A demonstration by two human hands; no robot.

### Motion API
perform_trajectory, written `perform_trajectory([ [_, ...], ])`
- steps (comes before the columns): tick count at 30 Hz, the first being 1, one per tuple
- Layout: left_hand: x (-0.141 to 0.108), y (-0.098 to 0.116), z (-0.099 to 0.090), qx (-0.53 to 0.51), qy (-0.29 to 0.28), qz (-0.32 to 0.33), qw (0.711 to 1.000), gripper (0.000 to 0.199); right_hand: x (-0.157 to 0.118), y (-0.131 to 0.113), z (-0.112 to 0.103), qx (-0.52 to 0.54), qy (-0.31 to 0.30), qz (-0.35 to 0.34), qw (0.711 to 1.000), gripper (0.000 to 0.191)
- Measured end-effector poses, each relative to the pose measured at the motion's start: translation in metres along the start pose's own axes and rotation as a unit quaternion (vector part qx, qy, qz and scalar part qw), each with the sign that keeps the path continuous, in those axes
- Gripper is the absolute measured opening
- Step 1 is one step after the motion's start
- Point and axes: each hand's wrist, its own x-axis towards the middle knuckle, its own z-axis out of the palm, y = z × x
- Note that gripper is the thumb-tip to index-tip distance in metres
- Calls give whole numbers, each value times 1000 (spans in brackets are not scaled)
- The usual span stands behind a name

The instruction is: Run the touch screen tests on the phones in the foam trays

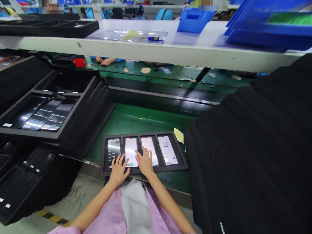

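A black foam tray (182,167) holds several smartphones in a row in front of me. The leftmost phone (114,146) shows a dark screen with lines of white text. Beside it, a phone with a pale keypad screen (131,148) is lit. A third phone (147,142) is white with a green button low down. On the far right, a phone (168,151) displays a white page with a blue picture. My left hand (118,170), fingers spread, lies over the lower leftmost phone and reaches the keypad phone. My right hand (145,162), also spread, covers part of the third phone; neither hand holds anything.
Stacked black foam trays with dark phones (52,112) rise on the left. A tall black foam stack (248,146) stands close on the right. A yellow paper note (179,135) lies behind the tray. Above runs a white shelf (146,52); beyond it are another person's hands (106,61).
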Motion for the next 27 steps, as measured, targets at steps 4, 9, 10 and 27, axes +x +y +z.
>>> perform_trajectory([
  [4,-1,-3,1,-9,-9,-2,1000,34,-8,6,1,10,37,16,999,35],
  [9,-1,-5,-2,-21,-16,7,1000,30,-22,32,-5,33,102,35,994,37],
  [10,-1,-5,-3,-23,-16,9,1000,31,-25,40,-7,34,117,47,991,37],
  [27,48,57,19,-69,-72,178,979,42,-72,83,-14,-15,114,87,990,37],
])
